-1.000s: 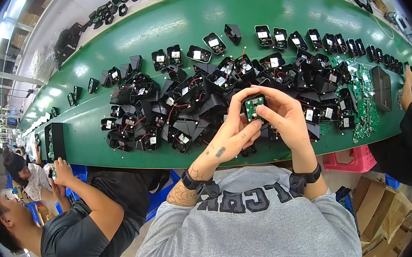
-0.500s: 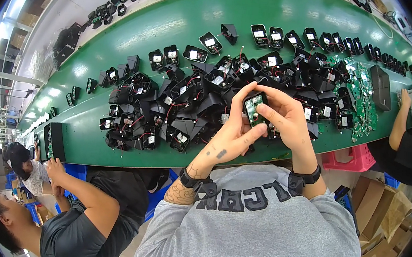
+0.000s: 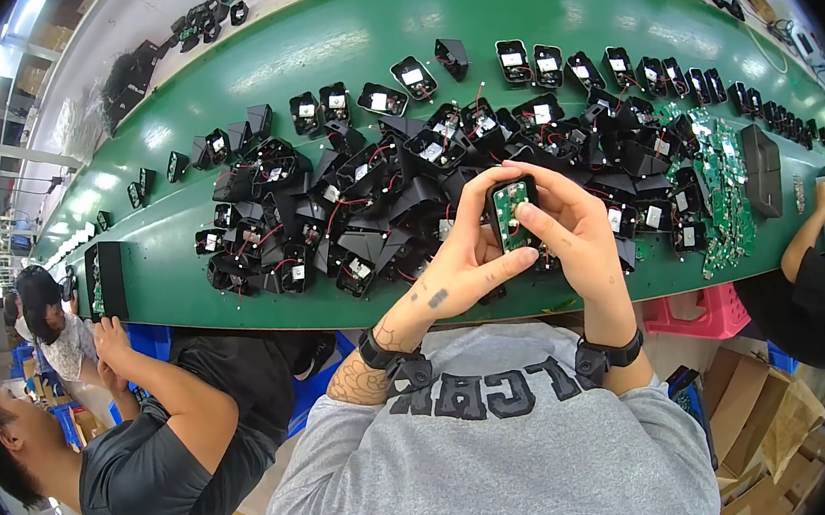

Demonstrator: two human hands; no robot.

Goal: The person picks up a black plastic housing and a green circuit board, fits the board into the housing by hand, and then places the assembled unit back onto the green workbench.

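Between my two hands sits a small black plastic housing with a green circuit board (image 3: 511, 211) in its open face. My left hand (image 3: 474, 254) wraps the housing's left side, its thumb along the lower edge. My right hand (image 3: 571, 229) grips the other side, and its thumb presses on the board. Fingers cover the housing's back and much of its rim. Just beyond and to the left lies a heap of black housings (image 3: 368, 203) with red wires and white-labelled parts inside. A pile of loose green circuit boards (image 3: 730, 205) lies to the right.
Rows of black housings (image 3: 531, 64) line the far part of the green table (image 3: 252, 60). A dark bin (image 3: 761, 171) stands right of the board pile; a black tray (image 3: 109, 281) is at the left. Co-workers sit on both sides. A pink stool (image 3: 698, 313) stands below the table edge.
My hands stay closed on the housing, which has turned slightly. My right thumb has shifted a little on the board. The whole view has moved slightly.
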